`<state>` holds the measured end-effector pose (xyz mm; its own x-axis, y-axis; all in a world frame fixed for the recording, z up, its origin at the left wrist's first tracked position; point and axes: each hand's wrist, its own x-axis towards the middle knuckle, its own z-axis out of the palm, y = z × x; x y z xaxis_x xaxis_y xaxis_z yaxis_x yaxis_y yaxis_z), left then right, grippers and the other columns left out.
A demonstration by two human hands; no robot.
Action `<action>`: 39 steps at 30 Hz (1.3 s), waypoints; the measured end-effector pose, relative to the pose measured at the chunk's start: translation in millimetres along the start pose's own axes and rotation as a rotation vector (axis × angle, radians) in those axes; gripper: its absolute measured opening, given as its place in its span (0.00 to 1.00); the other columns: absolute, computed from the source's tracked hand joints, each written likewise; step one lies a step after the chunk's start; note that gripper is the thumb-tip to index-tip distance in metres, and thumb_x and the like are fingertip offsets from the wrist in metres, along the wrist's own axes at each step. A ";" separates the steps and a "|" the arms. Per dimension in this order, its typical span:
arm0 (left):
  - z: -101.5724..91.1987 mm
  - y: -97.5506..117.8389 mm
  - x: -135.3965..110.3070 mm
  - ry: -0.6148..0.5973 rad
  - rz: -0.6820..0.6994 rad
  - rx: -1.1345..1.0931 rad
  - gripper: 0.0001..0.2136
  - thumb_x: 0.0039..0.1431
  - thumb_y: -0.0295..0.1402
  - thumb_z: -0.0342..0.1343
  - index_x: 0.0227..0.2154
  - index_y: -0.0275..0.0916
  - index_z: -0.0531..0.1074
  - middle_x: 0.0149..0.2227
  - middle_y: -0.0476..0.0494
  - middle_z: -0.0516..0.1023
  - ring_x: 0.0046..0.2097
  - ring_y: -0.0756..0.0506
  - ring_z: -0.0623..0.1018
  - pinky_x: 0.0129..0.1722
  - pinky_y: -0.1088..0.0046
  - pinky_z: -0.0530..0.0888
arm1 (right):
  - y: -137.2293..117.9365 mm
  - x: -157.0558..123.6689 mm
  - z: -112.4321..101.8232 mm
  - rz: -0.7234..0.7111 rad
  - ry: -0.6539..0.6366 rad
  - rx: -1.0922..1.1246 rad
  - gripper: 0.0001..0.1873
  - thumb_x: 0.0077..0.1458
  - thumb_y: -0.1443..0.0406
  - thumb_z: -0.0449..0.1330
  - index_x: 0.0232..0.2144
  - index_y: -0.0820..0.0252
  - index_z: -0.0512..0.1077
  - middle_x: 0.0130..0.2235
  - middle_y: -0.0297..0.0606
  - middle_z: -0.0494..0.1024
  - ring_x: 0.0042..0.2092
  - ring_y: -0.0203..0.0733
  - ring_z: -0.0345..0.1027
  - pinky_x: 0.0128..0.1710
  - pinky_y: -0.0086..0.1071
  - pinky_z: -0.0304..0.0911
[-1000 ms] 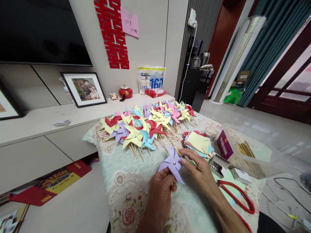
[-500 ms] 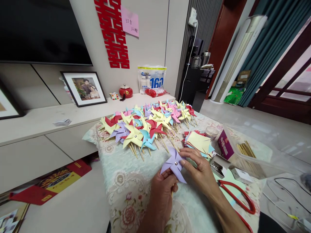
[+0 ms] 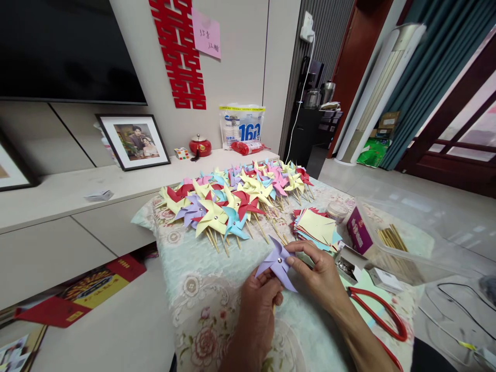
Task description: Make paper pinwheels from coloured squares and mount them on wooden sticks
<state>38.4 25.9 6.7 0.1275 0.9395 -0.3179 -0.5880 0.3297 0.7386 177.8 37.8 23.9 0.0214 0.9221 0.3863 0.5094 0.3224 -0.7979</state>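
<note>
A lavender paper pinwheel (image 3: 272,263) is held between fingers (image 3: 306,248).

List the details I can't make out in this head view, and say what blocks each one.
All in the head view:
- Back of the lilac pinwheel: hidden by its own front and the left hand.
- Red-handled tool: working end covered by the right forearm; one handle cut off by the bottom edge.
- Metal pieces: too small to identify or count.
- Pink note: lower line too small to read surely.
</note>
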 end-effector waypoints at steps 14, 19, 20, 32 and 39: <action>0.0 -12.5 1.3 -0.016 0.083 0.104 0.07 0.42 0.27 0.62 0.28 0.35 0.75 0.19 0.55 0.71 0.18 0.56 0.60 0.18 0.79 0.58 | -8.1 -3.4 -3.1 -0.393 -0.049 -0.240 0.15 0.65 0.67 0.57 0.52 0.52 0.75 0.62 0.44 0.68 0.63 0.55 0.56 0.60 0.55 0.56; -1.7 -17.5 5.2 -0.019 0.088 0.139 0.07 0.43 0.28 0.61 0.29 0.36 0.74 0.15 0.58 0.67 0.17 0.56 0.58 0.17 0.79 0.56 | -7.1 -3.6 -0.3 -0.420 -0.074 -0.291 0.13 0.64 0.66 0.58 0.49 0.53 0.76 0.61 0.46 0.67 0.62 0.57 0.55 0.59 0.59 0.56; -1.9 -17.4 5.2 -0.015 0.088 0.131 0.07 0.43 0.28 0.61 0.28 0.36 0.74 0.15 0.58 0.67 0.17 0.56 0.58 0.17 0.79 0.56 | -7.1 -3.5 0.0 -0.418 -0.079 -0.298 0.13 0.64 0.66 0.58 0.48 0.53 0.76 0.61 0.46 0.68 0.62 0.57 0.55 0.58 0.59 0.56; -1.0 -15.0 4.5 0.007 0.103 0.096 0.08 0.41 0.28 0.63 0.29 0.36 0.75 0.19 0.55 0.72 0.18 0.56 0.60 0.17 0.80 0.58 | -6.8 -2.9 -0.4 -0.419 -0.004 -0.273 0.16 0.64 0.67 0.58 0.53 0.55 0.72 0.60 0.48 0.69 0.61 0.56 0.58 0.58 0.57 0.58; -1.9 -11.5 0.1 0.023 0.169 0.192 0.09 0.44 0.28 0.63 0.32 0.37 0.78 0.16 0.56 0.69 0.18 0.54 0.62 0.19 0.80 0.60 | -17.8 -3.1 -0.8 -0.426 0.114 -0.273 0.15 0.60 0.68 0.61 0.50 0.55 0.72 0.57 0.49 0.72 0.60 0.57 0.62 0.57 0.57 0.59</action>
<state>43.6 22.0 -3.0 0.0204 0.9811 -0.1924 -0.4366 0.1818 0.8811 169.4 29.0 37.3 -0.1513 0.6869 0.7109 0.6990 0.5828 -0.4144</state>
